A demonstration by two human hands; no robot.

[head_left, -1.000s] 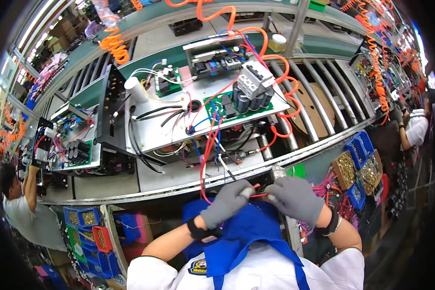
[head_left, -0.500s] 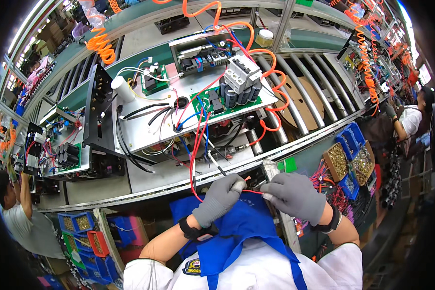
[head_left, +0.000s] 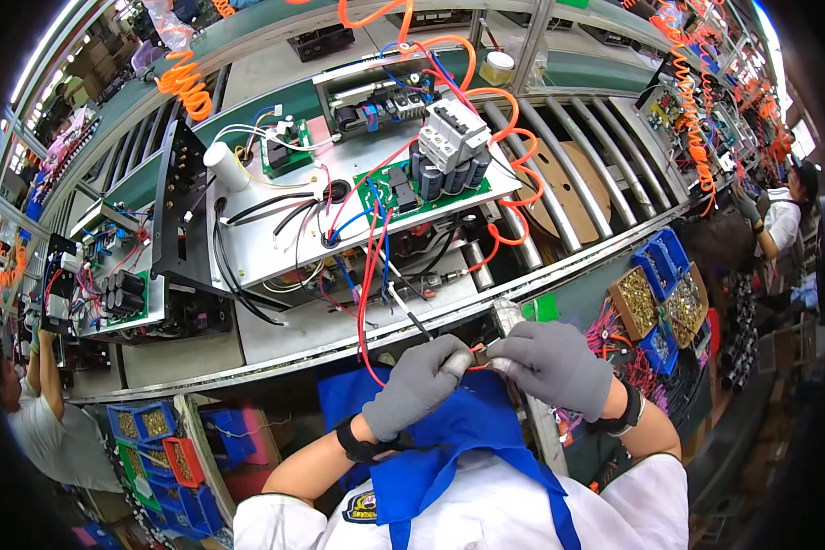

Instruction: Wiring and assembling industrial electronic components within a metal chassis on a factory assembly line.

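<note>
My left hand (head_left: 422, 378), in a grey glove, is closed in a pinch on a red wire (head_left: 363, 321) that hangs from the opened electronic unit (head_left: 275, 234). A thin black cable (head_left: 412, 317) with a white section also runs down to these fingers. Close on the right, my right hand (head_left: 556, 367), gloved in grey too, pinches a wire end. A short orange-coloured wire tip (head_left: 477, 349) shows between both sets of fingertips. The fingers hide the exact joint. Both hands are in front of the blue apron (head_left: 472, 412), below the bench edge.
A grey breaker block (head_left: 453, 136) and capacitors sit on the unit. Coiled orange air hoses (head_left: 525, 165) loop beside it over a roller conveyor (head_left: 585, 174). Bins of brass parts (head_left: 634, 301) stand at right, more bins (head_left: 156, 422) at left. Co-workers are at both sides.
My right hand has moved left and closed the gap to my left hand. The red wire stretch between them has shortened to a short tip. The view has shifted slightly.
</note>
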